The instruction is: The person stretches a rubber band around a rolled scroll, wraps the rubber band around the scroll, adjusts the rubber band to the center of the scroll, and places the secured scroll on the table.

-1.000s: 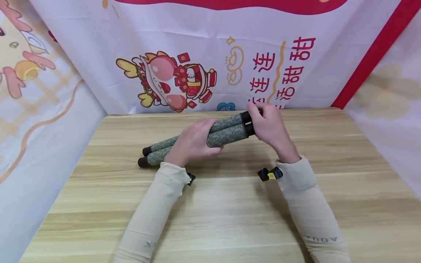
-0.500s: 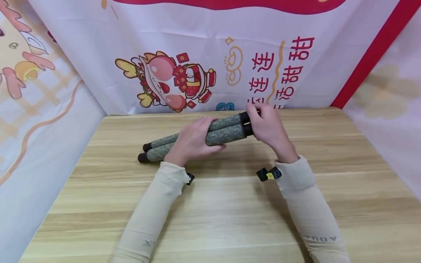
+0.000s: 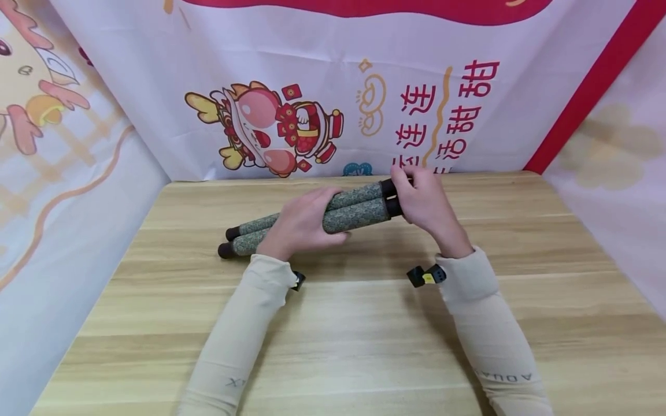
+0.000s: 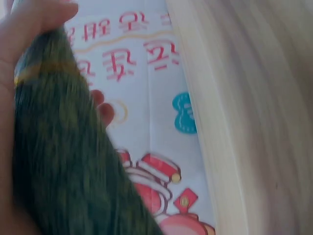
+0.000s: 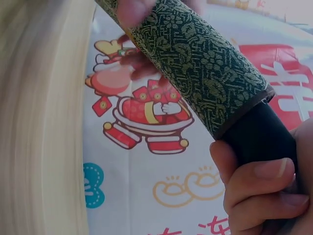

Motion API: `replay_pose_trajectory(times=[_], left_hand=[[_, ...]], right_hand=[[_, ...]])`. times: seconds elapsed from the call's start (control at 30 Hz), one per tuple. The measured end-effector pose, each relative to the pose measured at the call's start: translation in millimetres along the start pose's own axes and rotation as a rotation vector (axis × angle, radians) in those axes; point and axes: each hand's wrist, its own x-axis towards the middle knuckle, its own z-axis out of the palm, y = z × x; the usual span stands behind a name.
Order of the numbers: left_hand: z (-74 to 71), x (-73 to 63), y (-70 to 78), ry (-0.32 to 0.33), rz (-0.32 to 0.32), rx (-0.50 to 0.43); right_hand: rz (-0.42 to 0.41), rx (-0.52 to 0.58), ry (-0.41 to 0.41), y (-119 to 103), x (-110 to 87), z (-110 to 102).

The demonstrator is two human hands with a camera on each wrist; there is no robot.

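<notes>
A scroll [image 3: 359, 215] in green patterned brocade, wound into two parallel rolls with dark end knobs, slants above the wooden table in the head view. Its right end is raised; the dark left knobs [image 3: 226, 249] lie low near the tabletop. My left hand [image 3: 306, 221] grips both rolls around the middle, thumb on the near side. At the right end my right hand [image 3: 425, 195] holds the dark knobs. The right wrist view shows fingers curled round a black knob [image 5: 261, 132]. In the left wrist view the brocade [image 4: 63, 132] is blurred, with a thin yellowish band across it.
The wooden table [image 3: 333, 341] reaches back to a white cloth [image 3: 291, 40] printed with red characters and a cartoon figure. Printed cloth walls also stand at left [image 3: 104, 138] and right [image 3: 614, 190]. Small black wrist devices sit at both cuffs.
My left hand has shifted slightly left along the rolls. The right hand and the scroll stay almost where they were.
</notes>
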Motion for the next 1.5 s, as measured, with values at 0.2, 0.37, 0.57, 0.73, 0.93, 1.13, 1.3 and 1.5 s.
replay_pose_trajectory(times=[0.2,0.37,0.57,0.73,0.93,1.13,1.3,1.5], left_hand=[[-2.8,-3.3,-9.3,-0.075,-0.088,-0.046],[-2.4,-6.5,-13.6,-0.094,-0.103,-0.033],[0.6,-2.3,-7.2,-0.029,-0.025,-0.068],[-3.0,-8.6,-17.9,-0.094,-0.097,-0.107],[-7.7,-10.4,-26.5,-0.131,-0.09,-0.15],[-7.4,-9.4,-25.2,-0.14,-0.099,-0.104],[-1.0,-2.6,-13.0,-0.092,-0.053,-0.062],[1.3,-4.0,-17.6,-0.07,-0.082,-0.042]], right_hand=[[0.02,0.037,-0.014,0.1,0.8,-1.1],[0.047,0.002,-0.022,-0.7,0.7,-1.7],[0.009,-0.015,-0.021,-5.2,1.4,-0.4],[0.047,0.029,-0.049,-3.6,2.3,-1.1],[0.058,0.034,-0.048,-0.7,3.2,-3.1],[0.064,0.008,-0.017,2.5,2.3,-4.2],[0.036,-0.036,0.006,2.7,1.3,-2.4],[0.042,0.009,-0.013,3.0,2.3,-3.5]])
